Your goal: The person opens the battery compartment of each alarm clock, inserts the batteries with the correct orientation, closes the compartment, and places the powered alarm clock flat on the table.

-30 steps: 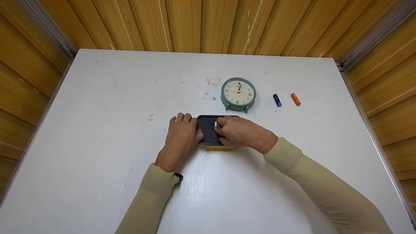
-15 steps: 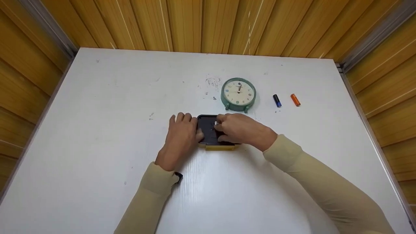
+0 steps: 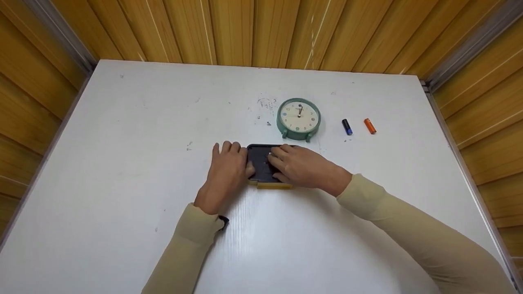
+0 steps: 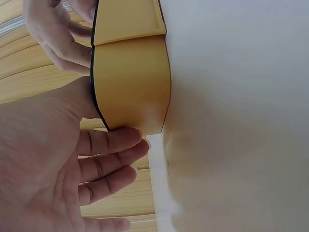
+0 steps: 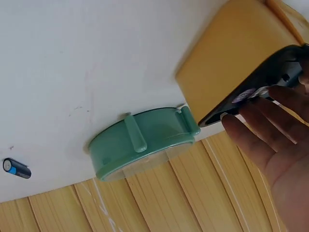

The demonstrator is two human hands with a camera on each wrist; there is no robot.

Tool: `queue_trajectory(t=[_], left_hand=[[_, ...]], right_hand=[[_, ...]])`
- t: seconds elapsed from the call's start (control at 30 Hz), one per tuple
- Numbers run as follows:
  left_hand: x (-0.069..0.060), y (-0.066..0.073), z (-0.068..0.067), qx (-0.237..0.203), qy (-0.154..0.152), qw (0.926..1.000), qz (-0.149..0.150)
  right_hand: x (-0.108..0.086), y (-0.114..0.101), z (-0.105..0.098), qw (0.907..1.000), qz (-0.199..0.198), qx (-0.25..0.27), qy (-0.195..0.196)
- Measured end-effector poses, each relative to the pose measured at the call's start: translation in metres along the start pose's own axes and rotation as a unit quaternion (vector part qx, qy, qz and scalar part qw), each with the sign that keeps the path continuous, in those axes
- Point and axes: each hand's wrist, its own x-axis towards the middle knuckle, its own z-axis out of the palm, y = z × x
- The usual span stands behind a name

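Behind everything stands the wood-panelled wall, and below it the broad white table, scuffed with dark marks. A person's tan sleeves reach across it. The left hand holds the near end of a yellow box, thumb over its black face, forefinger down its side, the other fingers loosely extended. The right hand lies over the other half of that black face, fingers relaxed and nearly straight, fingertips resting on it, gripping nothing that I can see. The box sits on the table between the two hands, black face up. Just beyond it lies a green clock, dial upward, its two feet turned toward the person. A bit of black strap shows at the left cuff. Off to the person's right, past the clock, lie a dark battery and an orange battery, side by side and apart
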Motion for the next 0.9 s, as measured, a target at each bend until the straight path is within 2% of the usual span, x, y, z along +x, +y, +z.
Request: queue_trajectory(t=[0.2,0.6,0.9], left_hand=[[-0.001,-0.001,0.001,-0.003,-0.006,1.0,0.001],[-0.001,-0.002,0.002,-0.002,-0.001,1.0,0.007],[0.002,-0.001,0.001,0.002,-0.01,0.9999,0.004]], right_hand=[[0.001,0.005,0.006,0.9992,-0.021,-0.011,0.032],[0.003,0.012,0.006,0.9989,-0.01,0.042,0.018],[0.003,0.013,0.005,0.9987,-0.015,0.043,0.024]])
